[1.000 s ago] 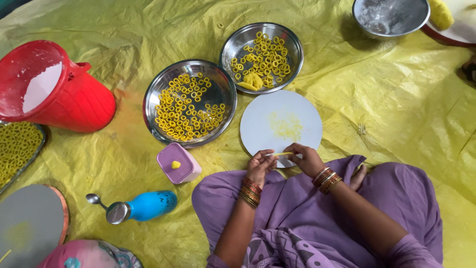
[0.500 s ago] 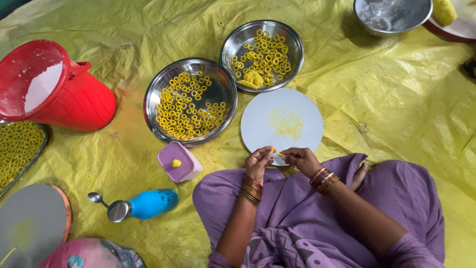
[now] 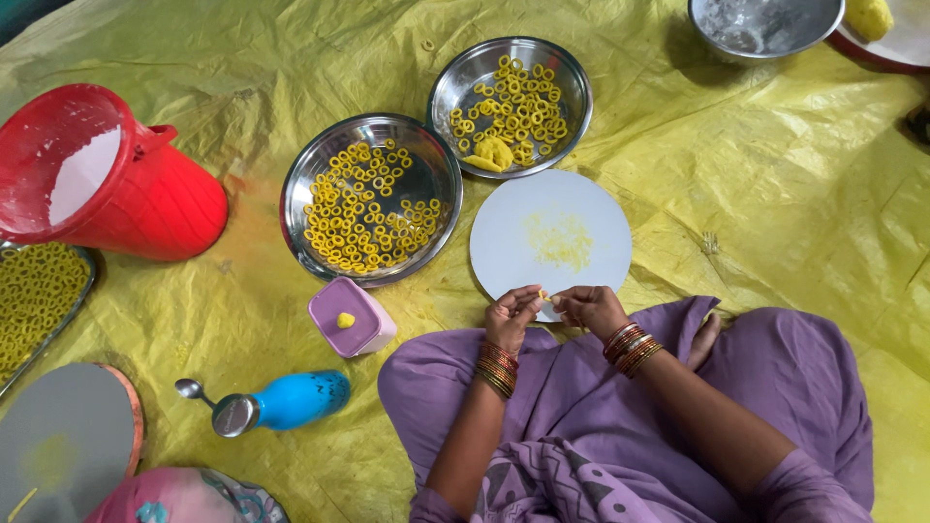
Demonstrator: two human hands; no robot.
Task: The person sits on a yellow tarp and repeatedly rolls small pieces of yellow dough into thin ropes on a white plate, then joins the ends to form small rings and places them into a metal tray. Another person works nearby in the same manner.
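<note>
Head view: left hand (image 3: 511, 318) and right hand (image 3: 589, 308) fingers pinch small yellow dough strip (image 3: 543, 296) together, over near edge of round white board (image 3: 549, 235). Dough likely soft, light, tears easily; hold ends gently.

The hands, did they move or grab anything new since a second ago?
Hardly. The left hand and right hand stay together at the near edge of the round white board, pinching a small yellow dough piece. Nothing was picked up or dropped. The ring-filled steel plates stayed put.
</note>
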